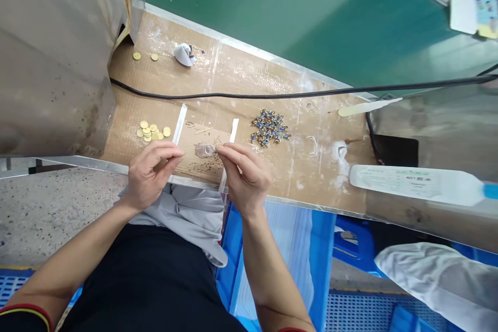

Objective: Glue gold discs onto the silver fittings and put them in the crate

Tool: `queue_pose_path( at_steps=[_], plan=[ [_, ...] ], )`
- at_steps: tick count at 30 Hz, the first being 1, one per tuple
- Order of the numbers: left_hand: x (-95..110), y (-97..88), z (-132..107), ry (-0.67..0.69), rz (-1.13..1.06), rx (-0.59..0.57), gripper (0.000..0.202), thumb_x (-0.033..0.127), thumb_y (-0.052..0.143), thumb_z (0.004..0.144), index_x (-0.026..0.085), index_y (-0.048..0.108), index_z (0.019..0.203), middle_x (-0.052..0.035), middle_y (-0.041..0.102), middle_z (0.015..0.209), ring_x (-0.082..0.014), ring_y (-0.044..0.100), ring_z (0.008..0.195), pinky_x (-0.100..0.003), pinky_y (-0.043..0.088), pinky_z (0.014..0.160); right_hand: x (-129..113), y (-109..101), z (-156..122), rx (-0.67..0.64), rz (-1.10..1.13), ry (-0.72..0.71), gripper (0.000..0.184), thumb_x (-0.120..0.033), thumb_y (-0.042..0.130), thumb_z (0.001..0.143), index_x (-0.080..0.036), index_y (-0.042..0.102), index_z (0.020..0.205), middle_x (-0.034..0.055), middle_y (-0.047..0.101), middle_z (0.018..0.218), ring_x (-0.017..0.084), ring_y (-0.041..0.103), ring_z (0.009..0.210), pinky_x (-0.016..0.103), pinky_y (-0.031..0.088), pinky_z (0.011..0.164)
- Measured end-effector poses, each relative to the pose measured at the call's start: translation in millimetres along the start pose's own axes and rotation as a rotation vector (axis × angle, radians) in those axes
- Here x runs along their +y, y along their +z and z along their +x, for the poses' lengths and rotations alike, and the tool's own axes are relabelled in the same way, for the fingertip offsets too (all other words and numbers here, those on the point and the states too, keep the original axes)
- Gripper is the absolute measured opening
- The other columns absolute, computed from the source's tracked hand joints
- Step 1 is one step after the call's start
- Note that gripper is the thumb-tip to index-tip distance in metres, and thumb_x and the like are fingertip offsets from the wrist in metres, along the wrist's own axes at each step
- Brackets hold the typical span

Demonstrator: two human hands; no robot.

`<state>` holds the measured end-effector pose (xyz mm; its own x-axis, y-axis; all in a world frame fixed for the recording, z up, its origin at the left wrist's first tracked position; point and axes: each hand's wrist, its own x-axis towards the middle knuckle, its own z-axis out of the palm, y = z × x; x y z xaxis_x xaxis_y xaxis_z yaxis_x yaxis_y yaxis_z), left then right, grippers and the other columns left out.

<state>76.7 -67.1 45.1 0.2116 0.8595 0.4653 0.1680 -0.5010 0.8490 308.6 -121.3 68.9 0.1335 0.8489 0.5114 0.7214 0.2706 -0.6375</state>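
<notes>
My left hand (153, 170) hovers over the front edge of the cardboard-covered bench (311, 166), thumb and fingertips drawn together; whatever they hold, if anything, is hidden. Several gold discs (151, 131) lie just beyond it. My right hand (248, 174) is pinched at the right end of a small clear plastic piece (204, 150) on a cardboard patch (189, 140). A tiny dark bluish bit shows at its fingertips, too small to name. To the right of this hand sits a pile of small metal parts with blue bits (269, 127).
A black cable (233, 96) crosses the bench behind the work. White tape strips (179, 123) flank the patch. A white glue bottle (416, 182) lies at the right. Two gold discs and a white cone-shaped item (184, 55) are farther back. Metal walls (54, 62) enclose the left.
</notes>
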Motion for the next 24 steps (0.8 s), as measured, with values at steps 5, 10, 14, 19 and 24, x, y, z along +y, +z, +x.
queue_pose_path(
  at_steps=[5, 10, 14, 19, 24],
  plan=[
    [0, -1.4, 0, -0.004, -0.031, -0.013, 0.023, 0.008, 0.084, 0.102, 0.025, 0.084, 0.116, -0.0033, 0.083, 0.11, -0.016, 0.079, 0.1, -0.026, 0.064, 0.084, 1, 0, -2, -0.018, -0.005, 0.016, 0.024, -0.017, 0.07, 0.111, -0.03, 0.089, 0.12, 0.0064, 0.088, 0.114, 0.022, 0.085, 0.103, 0.038, 0.072, 0.092],
    [0, -1.3, 0, 0.005, -0.022, -0.008, 0.022, 0.008, 0.084, 0.102, 0.025, 0.084, 0.116, -0.0031, 0.084, 0.11, -0.0163, 0.08, 0.101, -0.028, 0.065, 0.089, 3, 0, -7, -0.01, 0.005, 0.01, 0.028, -0.015, 0.072, 0.11, -0.032, 0.088, 0.125, 0.006, 0.088, 0.116, 0.023, 0.085, 0.105, 0.039, 0.072, 0.094],
    [0, -1.2, 1, 0.007, -0.047, -0.008, 0.022, 0.008, 0.084, 0.102, 0.025, 0.084, 0.117, -0.0034, 0.084, 0.11, -0.0171, 0.081, 0.101, -0.029, 0.066, 0.087, 5, 0, -9, -0.021, 0.023, -0.016, 0.038, -0.008, 0.072, 0.108, -0.034, 0.086, 0.132, 0.0052, 0.087, 0.12, 0.022, 0.084, 0.108, 0.038, 0.07, 0.096],
    [0, -0.4, 1, -0.01, -0.083, -0.006, 0.024, 0.007, 0.082, 0.103, 0.026, 0.084, 0.118, -0.0032, 0.086, 0.111, -0.0187, 0.083, 0.106, -0.033, 0.068, 0.095, 6, 1, -10, -0.014, 0.012, -0.043, 0.044, -0.005, 0.073, 0.106, -0.035, 0.085, 0.136, 0.0054, 0.087, 0.121, 0.023, 0.084, 0.109, 0.039, 0.07, 0.096],
    [0, 0.8, -3, -0.07, -0.154, -0.02, 0.024, 0.008, 0.08, 0.105, 0.027, 0.085, 0.119, -0.0033, 0.088, 0.116, -0.0212, 0.085, 0.111, -0.037, 0.069, 0.102, 6, 1, -11, -0.01, 0.015, -0.041, 0.041, -0.007, 0.073, 0.107, -0.035, 0.085, 0.135, 0.006, 0.087, 0.121, 0.023, 0.084, 0.108, 0.039, 0.07, 0.095]
  ],
)
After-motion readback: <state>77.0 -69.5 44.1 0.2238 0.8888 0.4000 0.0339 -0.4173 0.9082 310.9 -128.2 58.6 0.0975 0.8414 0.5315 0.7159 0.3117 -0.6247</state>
